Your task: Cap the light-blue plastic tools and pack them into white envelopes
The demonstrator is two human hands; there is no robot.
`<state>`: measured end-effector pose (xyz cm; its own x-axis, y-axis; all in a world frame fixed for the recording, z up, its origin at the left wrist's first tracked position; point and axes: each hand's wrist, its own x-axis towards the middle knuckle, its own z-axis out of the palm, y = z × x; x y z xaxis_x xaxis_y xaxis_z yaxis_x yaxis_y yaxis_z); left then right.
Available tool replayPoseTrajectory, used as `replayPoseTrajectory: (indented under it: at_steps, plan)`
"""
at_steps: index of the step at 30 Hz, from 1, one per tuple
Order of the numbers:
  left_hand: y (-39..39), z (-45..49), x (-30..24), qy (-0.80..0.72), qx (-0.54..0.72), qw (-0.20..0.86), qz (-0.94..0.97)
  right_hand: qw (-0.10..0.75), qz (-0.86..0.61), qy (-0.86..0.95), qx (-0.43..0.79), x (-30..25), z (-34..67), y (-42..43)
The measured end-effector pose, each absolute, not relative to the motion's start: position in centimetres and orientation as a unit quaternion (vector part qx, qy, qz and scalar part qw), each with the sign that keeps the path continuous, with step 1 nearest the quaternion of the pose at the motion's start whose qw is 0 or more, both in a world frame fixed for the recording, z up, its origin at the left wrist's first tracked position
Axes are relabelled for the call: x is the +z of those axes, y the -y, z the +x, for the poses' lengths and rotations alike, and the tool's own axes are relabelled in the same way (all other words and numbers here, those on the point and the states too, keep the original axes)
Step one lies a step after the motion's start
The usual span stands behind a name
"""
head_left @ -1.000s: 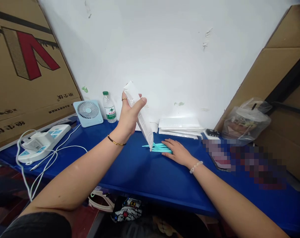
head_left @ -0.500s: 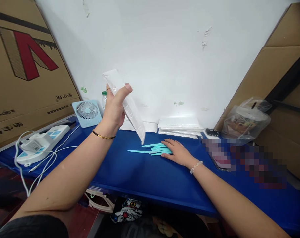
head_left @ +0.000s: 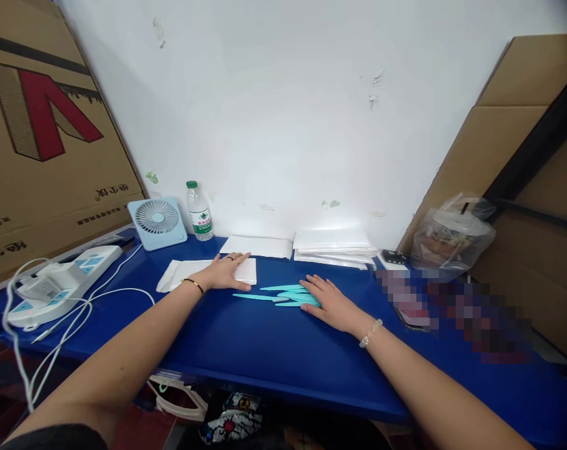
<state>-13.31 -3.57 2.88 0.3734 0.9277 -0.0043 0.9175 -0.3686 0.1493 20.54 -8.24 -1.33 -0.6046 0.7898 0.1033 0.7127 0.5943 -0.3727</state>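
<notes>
My left hand (head_left: 225, 273) lies flat, fingers stretched, on a white plastic bag (head_left: 180, 274) that rests on the blue table (head_left: 274, 344). To its right, my right hand (head_left: 327, 301) also lies flat with fingers apart, its fingertips on a small heap of several thin turquoise sticks (head_left: 283, 294). One stick points left toward my left hand. Neither hand grips anything.
More white bags are stacked by the wall (head_left: 332, 242), with another flat one (head_left: 257, 246) beside them. A small blue fan (head_left: 157, 222), a water bottle (head_left: 199, 212) and a power strip with white cables (head_left: 60, 284) stand at the left. Cardboard sheets (head_left: 39, 137) lean on both sides; a clear bag (head_left: 452, 237) sits right.
My left hand held the white bag raised and tilted over the turquoise sticks; it has now laid the bag flat on the table to the left and rests on it. My right hand stayed put.
</notes>
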Motion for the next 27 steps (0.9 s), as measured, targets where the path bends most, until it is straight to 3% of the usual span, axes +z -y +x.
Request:
replayPoseTrajectory:
  at_steps: [4, 7, 14, 20, 27]
  plan:
    - [5.5, -11.4, 3.5, -0.511, 0.148, 0.037, 0.846, 0.234, -0.458, 0.849, 0.119, -0.7, 21.7, 6.9]
    - [7.3, -9.5, 3.5, -0.449, 0.115, 0.061, 0.884, 0.283, -0.489, 0.817, 0.115, -0.7, 23.5, 5.5]
    - [9.4, -9.2, 2.4, -0.473, 0.093, 0.124, 0.867, 0.195, -0.478, 0.833, 0.200, -0.6, 24.7, 5.7]
    - [9.2, -9.8, 5.0, -0.484, 0.155, 0.245, 0.826, 0.101, -0.393, 0.896, 0.178, -0.6, 21.8, 7.2]
    - [3.2, -4.5, 4.0, -0.453, 0.237, 0.337, 0.790, 0.126, -0.378, 0.900, 0.177, -1.4, 19.4, 8.8]
